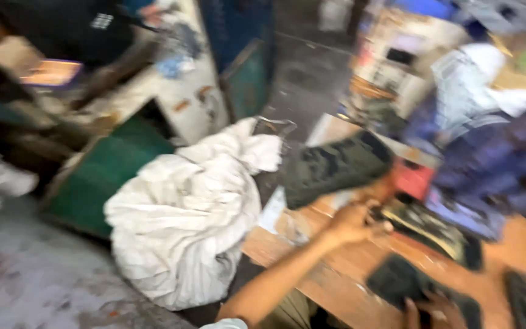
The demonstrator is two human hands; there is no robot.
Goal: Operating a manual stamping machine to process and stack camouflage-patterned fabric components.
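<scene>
The left hand (pixel 353 222) is clenched on a dark cloth (pixel 336 167), lifted over the left edge of the wooden table (pixel 342 268). The right hand (pixel 430 307) presses flat on another dark piece (pixel 397 280) near the front edge. A white bundle (pixel 184 225) lies beside the table.

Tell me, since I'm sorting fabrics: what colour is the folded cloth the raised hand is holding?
Dark olive green folded cloth, held by the left hand; head view, blurred.

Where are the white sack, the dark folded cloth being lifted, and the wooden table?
White sack (pixel 184 225), head view, middle of its bulge.
Dark folded cloth (pixel 336 166), head view, its centre.
Wooden table (pixel 342 268), head view, bare top near the edge.
</scene>
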